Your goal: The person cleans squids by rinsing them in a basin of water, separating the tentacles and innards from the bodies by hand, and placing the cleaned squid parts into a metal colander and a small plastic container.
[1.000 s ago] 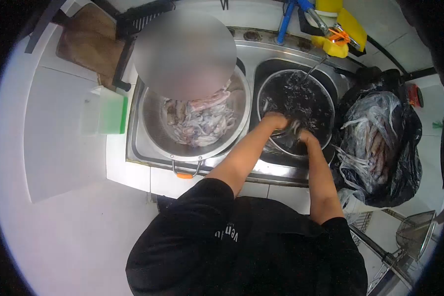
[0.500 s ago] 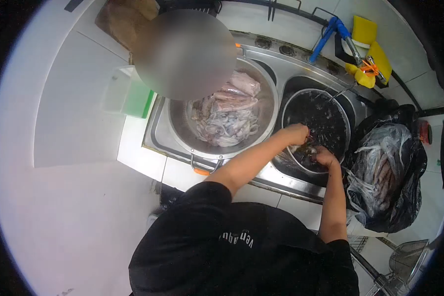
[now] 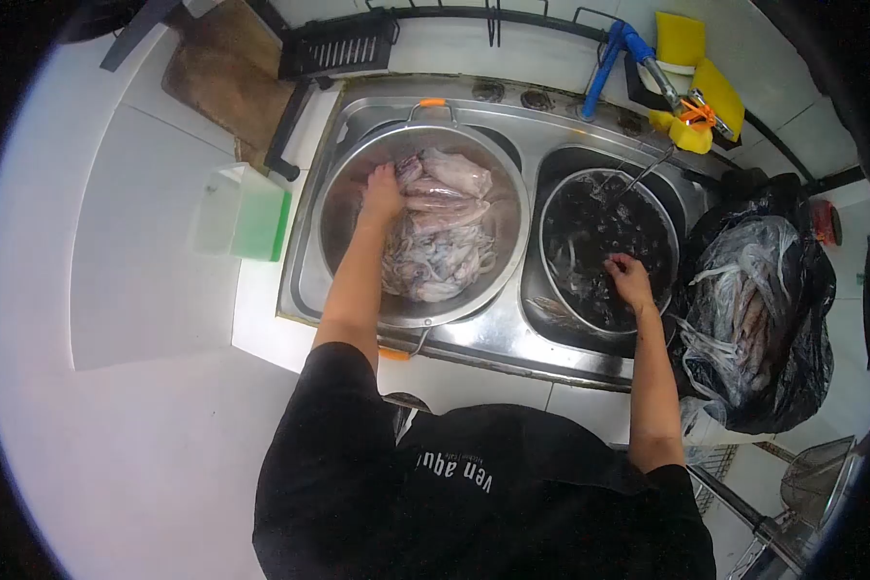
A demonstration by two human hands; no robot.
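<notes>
My left hand (image 3: 385, 196) reaches into a large steel pot (image 3: 353, 266) with orange handles. Its fingers are stretched out at the left edge of a heap of cleaned squid (image 3: 445, 208), with pale bodies on top and tentacles below. Over a round basin (image 3: 548, 266) of dark, inky water (image 3: 604, 227) is my right hand (image 3: 631, 282), fingers bent together at the surface. Whatever those fingertips hold, if anything, is too small to make out. Pale scraps show in the water at the basin's left side.
Both vessels sit in a double steel sink (image 3: 527, 338). To the right lies a black plastic bag (image 3: 812, 338) with more squid (image 3: 749, 319). A tap with a blue pipe (image 3: 604, 68) and yellow sponges (image 3: 681, 41) stand behind; a green-and-clear container (image 3: 251, 208) is left.
My left hand has moved from the basin across to the squid in the pot. The right hand has risen slightly in the basin. The view has shifted, uncovering the pot's upper left.
</notes>
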